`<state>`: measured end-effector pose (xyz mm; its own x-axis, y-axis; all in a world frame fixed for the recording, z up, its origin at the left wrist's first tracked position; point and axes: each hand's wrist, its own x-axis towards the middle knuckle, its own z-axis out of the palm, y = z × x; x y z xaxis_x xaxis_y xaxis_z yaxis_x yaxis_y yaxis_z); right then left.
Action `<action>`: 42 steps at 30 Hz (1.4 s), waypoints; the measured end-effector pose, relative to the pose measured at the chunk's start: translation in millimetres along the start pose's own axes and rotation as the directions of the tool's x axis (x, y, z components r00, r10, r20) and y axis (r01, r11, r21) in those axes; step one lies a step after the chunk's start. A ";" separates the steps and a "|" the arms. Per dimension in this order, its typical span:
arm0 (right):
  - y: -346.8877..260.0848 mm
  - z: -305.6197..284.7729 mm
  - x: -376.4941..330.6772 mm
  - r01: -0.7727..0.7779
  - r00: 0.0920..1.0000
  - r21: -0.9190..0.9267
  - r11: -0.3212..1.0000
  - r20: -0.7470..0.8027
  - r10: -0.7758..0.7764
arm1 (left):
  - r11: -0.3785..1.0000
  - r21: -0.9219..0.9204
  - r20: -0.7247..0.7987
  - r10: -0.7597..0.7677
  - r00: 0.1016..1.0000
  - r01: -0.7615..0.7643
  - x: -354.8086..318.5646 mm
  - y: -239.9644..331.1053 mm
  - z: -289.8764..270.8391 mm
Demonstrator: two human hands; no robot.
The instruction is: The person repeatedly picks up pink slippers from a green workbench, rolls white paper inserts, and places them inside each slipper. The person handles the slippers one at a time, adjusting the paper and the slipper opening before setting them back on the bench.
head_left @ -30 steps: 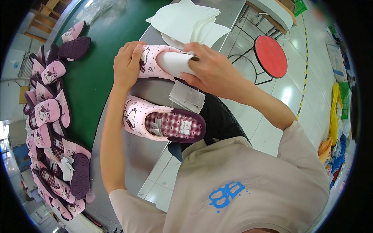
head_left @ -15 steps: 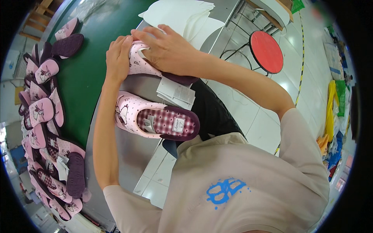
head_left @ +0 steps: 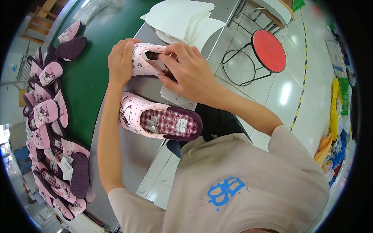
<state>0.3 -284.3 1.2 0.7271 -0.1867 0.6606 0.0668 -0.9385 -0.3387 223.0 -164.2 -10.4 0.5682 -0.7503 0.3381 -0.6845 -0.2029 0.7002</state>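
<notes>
A pink slipper [head_left: 144, 59] with small dark dots lies across the table edge ahead of me. My left hand [head_left: 121, 62] is closed around its toe end. My right hand [head_left: 191, 73] is curled over its opening and heel part, fingertips at the rim beside a pale piece inside; what the fingers press on is partly hidden. Nearer to me lies a second pink slipper [head_left: 130, 110], sole down, with a checked insole, a dark purple edge and a small white tag inside. White paper tags [head_left: 176, 98] lie between the two slippers.
Many similar slippers [head_left: 46, 112] are heaped along the left of the green tabletop [head_left: 87, 89]. White shaped sheets [head_left: 178, 19] are stacked at the far edge. A red round stool [head_left: 269, 51] stands on the tiled floor at right, with bags [head_left: 334, 112] beyond it.
My right hand has drawn back toward the heel side, baring more of the far slipper's opening. My left hand still holds the toe. The whole view has shifted slightly.
</notes>
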 end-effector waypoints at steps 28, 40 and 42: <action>-35.2 12.1 8.8 -0.408 0.878 0.584 0.701 0.462 0.126 | 0.995 -0.023 -0.098 0.096 0.991 -0.098 -5.4 -2.6 -9.9; 12.8 14.8 9.1 -0.162 0.868 0.720 0.675 0.429 -0.250 | 0.909 -0.019 0.074 -0.414 0.907 0.416 -81.8 49.1 -95.6; 4.1 17.9 13.1 -0.470 0.789 0.802 0.369 0.569 -0.232 | 0.942 -0.081 0.032 -0.326 0.945 0.327 -87.6 55.2 -87.0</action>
<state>22.3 -285.4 -3.5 0.9470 0.2356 0.2183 0.2306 -0.0254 -0.9727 175.2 -54.9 53.4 0.7452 -0.6630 0.0715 -0.4217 -0.3854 0.8208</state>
